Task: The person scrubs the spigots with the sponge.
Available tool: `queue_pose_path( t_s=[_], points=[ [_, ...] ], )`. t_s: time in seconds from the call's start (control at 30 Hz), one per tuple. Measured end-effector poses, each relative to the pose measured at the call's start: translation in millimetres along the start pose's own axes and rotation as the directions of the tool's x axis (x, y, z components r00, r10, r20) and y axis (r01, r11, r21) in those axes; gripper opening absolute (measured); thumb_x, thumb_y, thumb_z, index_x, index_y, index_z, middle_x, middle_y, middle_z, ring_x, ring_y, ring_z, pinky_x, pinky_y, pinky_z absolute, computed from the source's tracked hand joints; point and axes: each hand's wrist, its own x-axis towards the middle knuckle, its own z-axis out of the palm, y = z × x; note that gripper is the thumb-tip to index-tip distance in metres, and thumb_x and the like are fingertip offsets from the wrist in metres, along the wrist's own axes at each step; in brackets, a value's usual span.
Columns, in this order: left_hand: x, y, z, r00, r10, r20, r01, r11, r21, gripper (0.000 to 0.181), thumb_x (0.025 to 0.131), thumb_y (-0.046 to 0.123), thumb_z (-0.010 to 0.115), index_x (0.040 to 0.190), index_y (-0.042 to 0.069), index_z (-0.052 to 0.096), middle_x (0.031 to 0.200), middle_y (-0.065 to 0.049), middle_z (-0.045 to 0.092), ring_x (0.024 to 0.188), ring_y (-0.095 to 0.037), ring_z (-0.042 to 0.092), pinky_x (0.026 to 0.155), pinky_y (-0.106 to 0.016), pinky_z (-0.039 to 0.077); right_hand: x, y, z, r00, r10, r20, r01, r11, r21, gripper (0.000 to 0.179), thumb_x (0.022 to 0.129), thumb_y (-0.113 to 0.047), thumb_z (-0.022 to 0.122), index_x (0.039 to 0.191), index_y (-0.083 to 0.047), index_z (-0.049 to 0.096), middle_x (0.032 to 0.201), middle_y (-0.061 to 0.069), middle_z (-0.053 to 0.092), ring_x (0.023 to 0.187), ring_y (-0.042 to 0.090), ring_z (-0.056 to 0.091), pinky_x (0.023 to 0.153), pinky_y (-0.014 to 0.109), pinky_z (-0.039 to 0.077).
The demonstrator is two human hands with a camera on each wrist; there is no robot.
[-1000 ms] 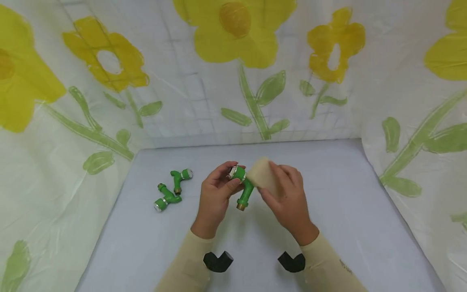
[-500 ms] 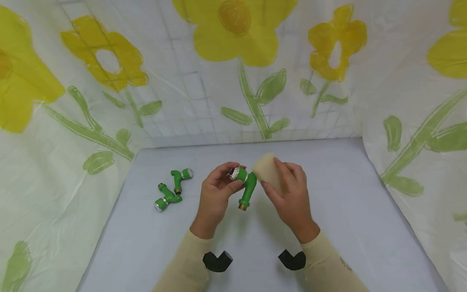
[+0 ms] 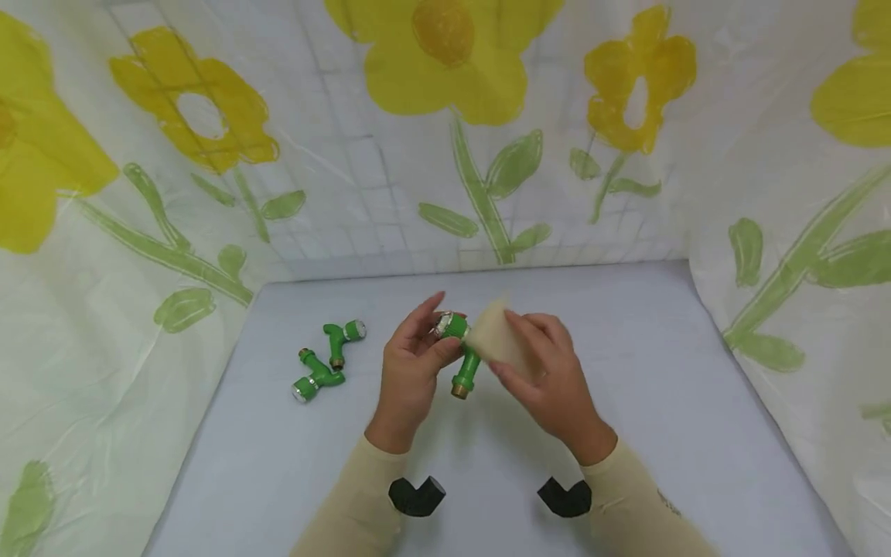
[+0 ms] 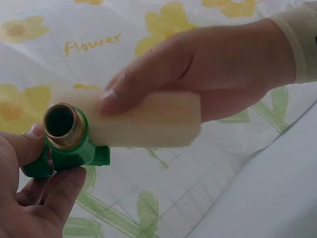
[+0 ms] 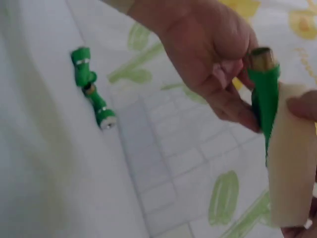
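My left hand grips a green faucet by its silver-ended knob, and the brass threaded end points down toward me. In my right hand is a cream sponge, pinched between thumb and fingers and laid against the faucet's body. The left wrist view shows the sponge touching the faucet just behind the brass opening. From the right wrist view, the sponge covers one side of the green body. The faucet's spout is mostly hidden behind the sponge in the head view.
Two more green faucets lie on the white table to the left: one farther back and one nearer, close together. Behind and at both sides hangs a white curtain printed with yellow flowers.
The sponge moved right, off the faucet's bend, then back left over it. A finger of my left hand has lifted from the knob. The two lying faucets stayed put.
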Motion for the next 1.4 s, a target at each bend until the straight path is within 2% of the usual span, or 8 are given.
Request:
queue_pose_path(
  t_s=[0.17,0.37,0.43,0.67,0.83,0.93,1.17,1.4],
  points=[
    [1.5,0.7,-2.7,0.999,-0.001,-0.049,0.001,1.000,-0.012,0.056,0.102,-0.009,0.071,0.156,0.002,0.058,0.135,-0.019,0.066,0.119,-0.024,0.068,0.089,-0.030,0.062,-2.9,-7.5,6.0,0.987,-0.104,0.122,0.091,0.989,0.113,0.067,0.091,-0.017,0.090,0.152,-0.007,0.063,0.137,0.012,0.058,0.124,0.031,0.054,0.086,0.045,0.057],
    [1.1,0.6,-2.8,1.000,-0.008,-0.003,0.008,0.997,-0.074,0.046,0.100,-0.013,0.069,0.144,-0.015,0.054,0.131,-0.021,0.063,0.116,-0.027,0.068,0.096,-0.042,0.061,7.3,1.2,11.4,0.996,0.043,-0.076,-0.047,0.997,-0.053,0.069,0.090,-0.011,0.089,0.152,-0.003,0.061,0.134,0.019,0.057,0.123,0.034,0.053,0.085,0.055,0.056],
    [0.9,0.5,-3.0,1.000,-0.009,-0.011,0.008,0.997,-0.080,0.046,0.101,-0.014,0.067,0.144,-0.016,0.052,0.132,-0.021,0.062,0.115,-0.026,0.068,0.097,-0.042,0.061,5.8,-0.4,13.8,0.995,0.057,-0.086,-0.061,0.997,-0.055,0.069,0.091,-0.012,0.088,0.153,-0.001,0.060,0.134,0.021,0.056,0.121,0.035,0.054,0.084,0.054,0.055],
    [2.5,3.4,-9.0,0.999,-0.006,-0.040,0.003,0.996,-0.091,0.040,0.100,-0.015,0.065,0.138,-0.006,0.056,0.138,-0.023,0.059,0.116,-0.027,0.065,0.085,-0.027,0.060,1.1,-18.2,14.5,0.986,-0.091,0.139,0.076,0.991,0.114,0.067,0.092,-0.021,0.090,0.152,-0.009,0.063,0.139,0.009,0.058,0.126,0.030,0.053,0.090,0.045,0.056],
    [1.3,1.9,-7.9,0.998,-0.039,0.042,0.044,0.990,-0.133,0.039,0.101,-0.014,0.065,0.135,0.002,0.056,0.134,-0.019,0.058,0.117,-0.026,0.067,0.096,-0.038,0.061,11.2,-7.2,10.0,1.000,-0.006,-0.028,0.006,1.000,0.026,0.070,0.088,-0.010,0.091,0.152,-0.005,0.062,0.136,0.017,0.057,0.127,0.035,0.051,0.090,0.056,0.054],
    [0.5,-0.4,-9.1,0.998,-0.050,0.041,0.055,0.989,-0.138,0.042,0.104,-0.010,0.066,0.144,0.001,0.058,0.133,-0.017,0.059,0.115,-0.024,0.068,0.098,-0.043,0.060,10.9,-3.9,11.4,0.996,0.035,-0.080,-0.034,0.999,0.011,0.070,0.088,-0.008,0.089,0.153,-0.004,0.061,0.136,0.018,0.056,0.127,0.036,0.051,0.089,0.057,0.054],
    [2.1,-0.7,-14.4,0.998,-0.045,-0.044,0.038,0.990,-0.132,0.038,0.108,-0.007,0.062,0.145,0.001,0.064,0.133,-0.017,0.063,0.109,-0.019,0.067,0.086,-0.026,0.061,-0.2,-15.3,17.3,0.989,-0.091,0.114,0.070,0.981,0.180,0.065,0.093,-0.017,0.087,0.152,-0.007,0.062,0.139,0.011,0.058,0.128,0.032,0.053,0.093,0.048,0.055],
    [-3.5,-2.8,-10.7,0.996,-0.041,0.074,0.049,0.992,-0.115,0.032,0.104,-0.007,0.069,0.135,0.002,0.066,0.129,-0.017,0.064,0.113,-0.024,0.070,0.097,-0.044,0.060,11.2,-4.8,15.1,0.989,0.054,-0.136,-0.051,0.998,0.024,0.067,0.090,-0.007,0.087,0.152,-0.003,0.062,0.135,0.018,0.056,0.128,0.036,0.049,0.095,0.051,0.048]
  ],
)
